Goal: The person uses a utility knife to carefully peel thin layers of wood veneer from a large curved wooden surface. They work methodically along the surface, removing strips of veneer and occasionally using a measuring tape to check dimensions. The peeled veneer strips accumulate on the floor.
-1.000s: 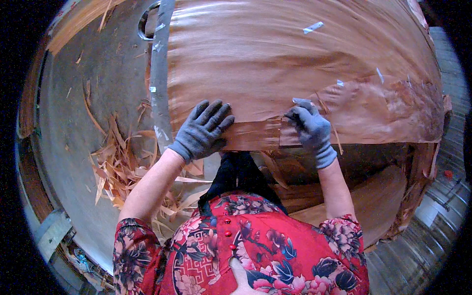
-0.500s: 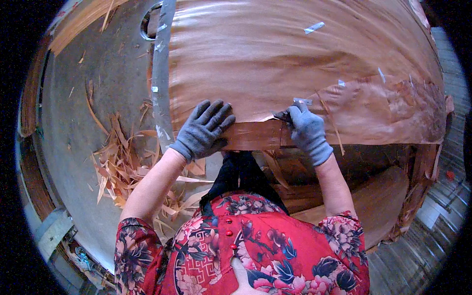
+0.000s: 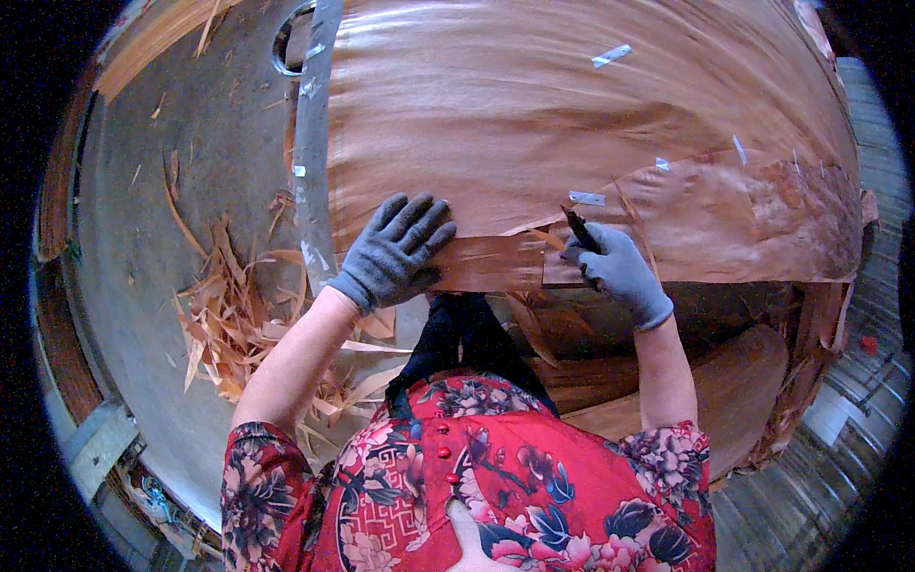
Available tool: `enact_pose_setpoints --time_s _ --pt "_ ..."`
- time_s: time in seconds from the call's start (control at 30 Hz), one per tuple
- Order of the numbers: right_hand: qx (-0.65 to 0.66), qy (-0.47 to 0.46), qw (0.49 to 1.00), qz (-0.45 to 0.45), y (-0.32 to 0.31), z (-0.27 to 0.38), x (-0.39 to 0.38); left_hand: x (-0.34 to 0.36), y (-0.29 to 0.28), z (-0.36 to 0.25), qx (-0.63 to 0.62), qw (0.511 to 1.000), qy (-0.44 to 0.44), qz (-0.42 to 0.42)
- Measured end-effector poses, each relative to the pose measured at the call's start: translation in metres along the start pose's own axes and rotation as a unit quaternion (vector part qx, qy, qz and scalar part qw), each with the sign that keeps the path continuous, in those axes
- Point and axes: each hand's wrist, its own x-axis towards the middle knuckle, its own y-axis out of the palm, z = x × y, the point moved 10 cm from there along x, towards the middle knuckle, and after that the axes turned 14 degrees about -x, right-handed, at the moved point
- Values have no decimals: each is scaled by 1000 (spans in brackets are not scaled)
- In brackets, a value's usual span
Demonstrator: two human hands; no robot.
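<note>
A large sheet of thin brown wood veneer (image 3: 477,124) covers the work surface before me. My left hand (image 3: 398,243), in a grey glove, lies flat with fingers stretched on the sheet's near left part. Beneath its near edge shows a darker brown strip (image 3: 486,263). My right hand (image 3: 615,272), gloved too, is closed round a slim black knife (image 3: 579,229), its tip pointing up and to the left. Just left of that hand a narrow veneer sliver (image 3: 545,237) curls at the edge. Pieces of pale tape (image 3: 586,198) stick to the veneer.
A heap of veneer scraps (image 3: 233,329) lies on the grey floor (image 3: 143,248) at the left. A grey strip (image 3: 315,143) runs along the sheet's left edge. Below the work surface at right are more wood sheets (image 3: 705,391). Ridged flooring (image 3: 858,400) lies at far right.
My right hand has drawn back right and down from the edge, and the knife now tilts upward. A narrow sliver now shows by it. My left hand stays put.
</note>
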Motion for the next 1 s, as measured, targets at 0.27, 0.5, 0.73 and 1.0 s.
enact_pose_setpoints --time_s 0.27,0.5,0.73,1.0 --pt "-50 32 998 26 6 -3 17 1 -1 -1 -2 1000 0 1" --pt "-144 -55 987 -54 -11 15 30 -1 -1 -1 -9 1000 2 4" --pt "-120 -5 993 20 -5 1 29 0 -3 -1 -10 1000 1 -2" --pt "-55 35 998 4 -13 -8 6 0 -4 -1 -14 1000 -3 -6"
